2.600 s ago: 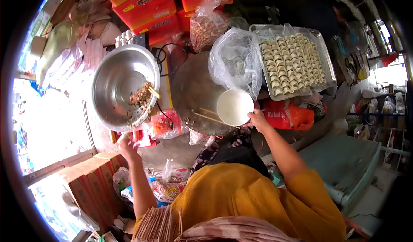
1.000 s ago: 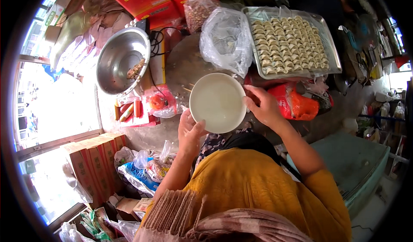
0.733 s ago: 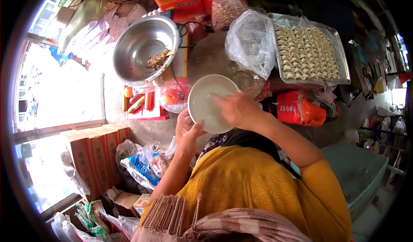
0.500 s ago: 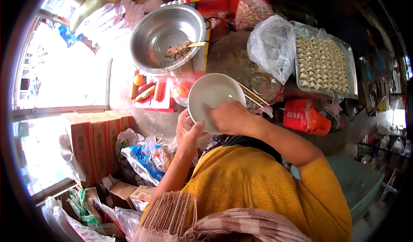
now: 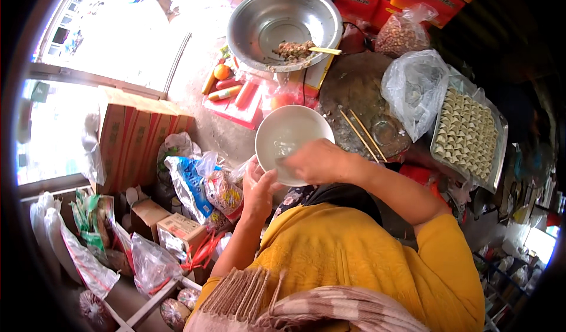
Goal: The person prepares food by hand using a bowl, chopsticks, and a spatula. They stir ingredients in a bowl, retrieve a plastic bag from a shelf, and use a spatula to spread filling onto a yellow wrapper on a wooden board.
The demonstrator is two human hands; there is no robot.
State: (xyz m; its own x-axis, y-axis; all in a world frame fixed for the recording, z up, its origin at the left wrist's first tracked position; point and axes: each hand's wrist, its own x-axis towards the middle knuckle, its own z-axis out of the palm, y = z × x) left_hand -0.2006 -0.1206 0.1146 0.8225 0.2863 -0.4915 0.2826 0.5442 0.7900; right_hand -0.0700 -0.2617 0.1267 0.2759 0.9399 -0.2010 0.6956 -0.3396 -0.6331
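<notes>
A white bowl [image 5: 282, 132] is held in front of my body. My left hand [image 5: 259, 189] grips its near left rim, thumb over the edge and fingers around the outside. Over the bowl's right side reaches my right hand [image 5: 315, 162], its fingers dipping inside. Motion blur smears those fingertips, so whether they hold anything cannot be made out. What looks like clear liquid glints at the bottom. Two wooden chopsticks [image 5: 367, 132] lie on the round board [image 5: 354, 78], right of the bowl. Beyond stands a large metal basin [image 5: 242, 28] with minced filling [image 5: 292, 50] and a yellow-handled utensil.
Rows of dumplings [image 5: 466, 128] fill a metal tray at the right, beside a clear plastic bag [image 5: 415, 90]. Sausages and an orange [image 5: 222, 71] lie left of the basin. Cardboard boxes [image 5: 127, 137] and bagged goods [image 5: 191, 184] stand at the left. Red boxes [image 5: 424, 2] are stacked behind.
The view has swung left, so the basin, board and dumpling tray sit farther right in the picture. My right hand has shifted slightly within the bowl; my left keeps its hold.
</notes>
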